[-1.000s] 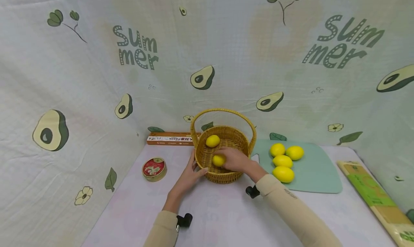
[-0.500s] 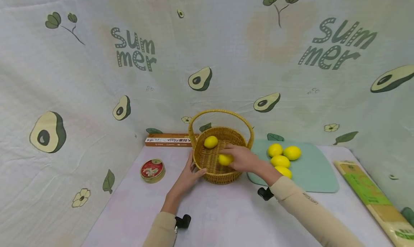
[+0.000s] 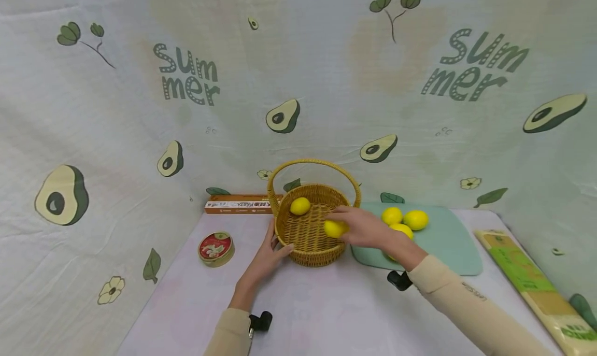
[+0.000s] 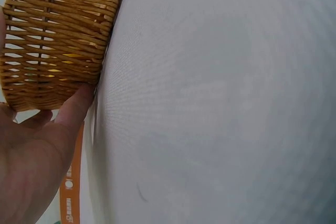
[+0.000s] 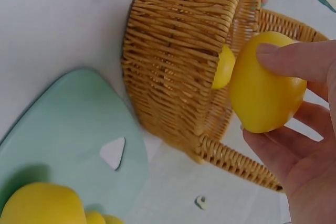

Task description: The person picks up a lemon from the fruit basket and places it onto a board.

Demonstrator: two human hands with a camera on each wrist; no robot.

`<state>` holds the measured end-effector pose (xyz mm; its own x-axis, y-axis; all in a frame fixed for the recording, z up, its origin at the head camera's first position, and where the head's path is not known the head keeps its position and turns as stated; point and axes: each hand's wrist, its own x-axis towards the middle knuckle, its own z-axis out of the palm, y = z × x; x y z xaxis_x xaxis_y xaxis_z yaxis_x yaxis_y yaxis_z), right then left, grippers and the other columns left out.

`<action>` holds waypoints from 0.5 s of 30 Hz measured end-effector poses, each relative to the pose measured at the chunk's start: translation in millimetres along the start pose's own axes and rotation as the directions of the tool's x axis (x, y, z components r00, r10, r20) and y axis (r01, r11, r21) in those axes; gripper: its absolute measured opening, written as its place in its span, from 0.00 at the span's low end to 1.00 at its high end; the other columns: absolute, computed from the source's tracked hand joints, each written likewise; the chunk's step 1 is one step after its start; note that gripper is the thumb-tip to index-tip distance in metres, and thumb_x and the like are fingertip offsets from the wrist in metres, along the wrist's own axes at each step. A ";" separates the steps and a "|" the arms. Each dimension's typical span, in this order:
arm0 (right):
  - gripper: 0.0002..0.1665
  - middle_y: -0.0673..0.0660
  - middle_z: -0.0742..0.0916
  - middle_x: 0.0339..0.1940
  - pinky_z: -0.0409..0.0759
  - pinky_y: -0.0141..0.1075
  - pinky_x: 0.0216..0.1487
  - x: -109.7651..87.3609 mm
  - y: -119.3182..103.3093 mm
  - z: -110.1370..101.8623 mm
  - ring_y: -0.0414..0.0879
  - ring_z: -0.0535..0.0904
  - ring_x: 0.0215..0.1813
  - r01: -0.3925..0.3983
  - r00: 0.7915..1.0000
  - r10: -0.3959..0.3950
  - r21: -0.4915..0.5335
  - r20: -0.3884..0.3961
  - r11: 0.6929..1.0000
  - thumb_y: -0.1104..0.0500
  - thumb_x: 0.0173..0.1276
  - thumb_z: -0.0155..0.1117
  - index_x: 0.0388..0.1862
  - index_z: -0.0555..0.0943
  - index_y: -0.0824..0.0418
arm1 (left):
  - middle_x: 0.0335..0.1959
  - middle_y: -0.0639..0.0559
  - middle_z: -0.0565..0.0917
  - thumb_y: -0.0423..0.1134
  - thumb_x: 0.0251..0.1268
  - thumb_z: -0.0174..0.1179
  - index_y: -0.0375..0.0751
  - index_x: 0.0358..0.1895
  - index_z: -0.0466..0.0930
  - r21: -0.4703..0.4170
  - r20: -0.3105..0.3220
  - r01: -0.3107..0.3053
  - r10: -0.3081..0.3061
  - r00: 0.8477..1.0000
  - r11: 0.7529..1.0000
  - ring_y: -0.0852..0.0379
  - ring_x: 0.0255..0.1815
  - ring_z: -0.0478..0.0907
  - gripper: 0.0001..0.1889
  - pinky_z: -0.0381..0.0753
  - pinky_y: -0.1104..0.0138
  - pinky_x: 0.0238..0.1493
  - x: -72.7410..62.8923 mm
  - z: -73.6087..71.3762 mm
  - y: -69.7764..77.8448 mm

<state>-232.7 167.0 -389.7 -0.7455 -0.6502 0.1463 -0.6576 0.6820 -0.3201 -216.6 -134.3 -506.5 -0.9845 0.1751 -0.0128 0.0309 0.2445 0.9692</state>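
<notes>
A yellow lemon (image 5: 265, 90) is pinched between the thumb and fingers of my right hand (image 3: 361, 227), at the right rim of a wicker basket (image 3: 313, 258) with a tall arched handle. Another lemon (image 3: 300, 206) lies inside the basket at the back left. My left hand (image 3: 268, 255) rests against the basket's lower left side, thumb and fingers spread along the weave. In the left wrist view, one finger touches the wicker wall low near the table. Several more lemons (image 3: 416, 219) sit on a pale green board (image 3: 452, 242), partly hidden by my right hand and wrist.
A round red-topped tin (image 3: 216, 248) stands left of the basket. Behind it lies a long pasta box (image 3: 238, 204) by the cloth backdrop. A green and tan long packet (image 3: 531, 278) lies at the right edge of the table.
My right hand has lifted the lemon from the basket's bottom and moved right toward the rim. The left hand keeps its place on the basket, while the head view shifts slightly.
</notes>
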 end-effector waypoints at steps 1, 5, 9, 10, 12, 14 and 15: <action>0.34 0.55 0.80 0.66 0.82 0.47 0.57 -2.4 0.6 -1.5 0.52 0.80 0.62 0.001 1.000 -0.001 -0.004 0.001 1.000 0.63 0.60 0.69 0.68 0.77 0.52 | 0.83 0.53 0.35 0.46 0.68 0.64 0.70 0.79 0.28 -0.001 -0.003 0.002 -0.002 1.000 1.000 0.35 0.82 0.46 0.53 0.57 0.41 0.76 -0.2 0.3 0.1; 0.35 0.55 0.80 0.67 0.81 0.49 0.58 -11.0 3.7 -6.1 0.54 0.79 0.63 -0.003 1.000 0.003 -0.017 -0.008 1.000 0.63 0.60 0.69 0.68 0.77 0.50 | 0.83 0.53 0.36 0.47 0.67 0.65 0.72 0.79 0.28 0.011 -0.008 0.009 -0.008 1.000 1.000 0.36 0.82 0.47 0.54 0.57 0.42 0.76 -0.3 0.5 -0.2; 0.34 0.53 0.81 0.65 0.82 0.46 0.57 -18.1 7.8 -8.9 0.50 0.80 0.60 0.002 0.999 -0.003 -0.040 -0.032 0.999 0.64 0.59 0.67 0.67 0.78 0.50 | 0.83 0.53 0.36 0.49 0.66 0.66 0.72 0.79 0.29 0.013 -0.009 0.002 -0.002 1.000 1.000 0.36 0.81 0.47 0.54 0.56 0.42 0.77 -0.9 -0.5 -0.9; 0.34 0.52 0.82 0.63 0.82 0.45 0.56 -20.0 9.0 -9.3 0.49 0.81 0.59 0.007 0.999 -0.009 -0.050 -0.039 0.999 0.65 0.59 0.67 0.67 0.78 0.50 | 0.83 0.53 0.35 0.49 0.66 0.66 0.72 0.79 0.29 0.013 -0.009 -0.002 0.002 1.000 1.000 0.36 0.81 0.47 0.54 0.56 0.42 0.77 -1.0 -0.7 -1.0; 0.34 0.51 0.82 0.62 0.82 0.44 0.55 -23.7 11.6 -10.1 0.48 0.81 0.57 0.007 0.999 -0.010 -0.061 -0.051 0.998 0.64 0.58 0.67 0.66 0.79 0.50 | 0.83 0.53 0.35 0.49 0.66 0.66 0.72 0.79 0.29 0.009 -0.005 -0.011 0.011 1.000 1.000 0.35 0.81 0.46 0.54 0.56 0.41 0.77 -0.9 -0.8 -1.8; 0.32 0.52 0.83 0.61 0.82 0.44 0.55 -28.1 14.4 -11.1 0.48 0.81 0.56 0.004 0.999 -0.007 -0.063 -0.054 0.998 0.64 0.58 0.68 0.65 0.80 0.51 | 0.83 0.53 0.35 0.49 0.66 0.66 0.73 0.78 0.29 0.006 -0.002 -0.008 0.008 1.000 1.000 0.35 0.81 0.46 0.54 0.56 0.42 0.77 -0.6 -0.4 -2.0; 0.32 0.52 0.83 0.61 0.82 0.45 0.55 -30.5 15.9 -11.9 0.48 0.81 0.56 -0.002 0.999 -0.001 -0.057 -0.052 0.998 0.63 0.59 0.69 0.64 0.80 0.51 | 0.83 0.53 0.34 0.49 0.66 0.66 0.73 0.78 0.29 0.006 0.001 -0.008 0.008 1.000 1.000 0.35 0.81 0.46 0.54 0.56 0.42 0.77 -0.6 -0.2 -2.0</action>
<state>-221.7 201.6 -388.2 -0.7496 -0.6326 0.1945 -0.6611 0.7014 -0.2664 -216.0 -135.1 -508.4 -0.9840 0.1779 -0.0055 0.0395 0.2485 0.9678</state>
